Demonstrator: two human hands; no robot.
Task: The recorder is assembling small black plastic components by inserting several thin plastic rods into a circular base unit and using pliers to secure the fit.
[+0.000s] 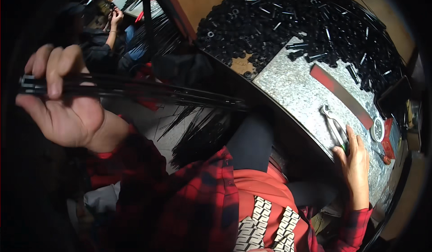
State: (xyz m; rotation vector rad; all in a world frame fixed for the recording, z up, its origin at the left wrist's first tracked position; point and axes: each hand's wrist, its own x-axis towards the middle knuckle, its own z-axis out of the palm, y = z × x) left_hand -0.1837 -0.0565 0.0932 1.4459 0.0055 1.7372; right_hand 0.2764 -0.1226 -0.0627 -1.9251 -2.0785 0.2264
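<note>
Our left hand (63, 103) is raised to the left, fingers curled tight around a bundle of thin black rods (135, 89) that stretches rightward toward the counter (292, 90). Our right hand (355, 162) lies flat and open on the counter's speckled grey top, its fingertips touching the handles of metal pliers (335, 128). A heap of small black parts (292, 22) covers the counter's far side. Another person (105, 36) sits well beyond.
</note>
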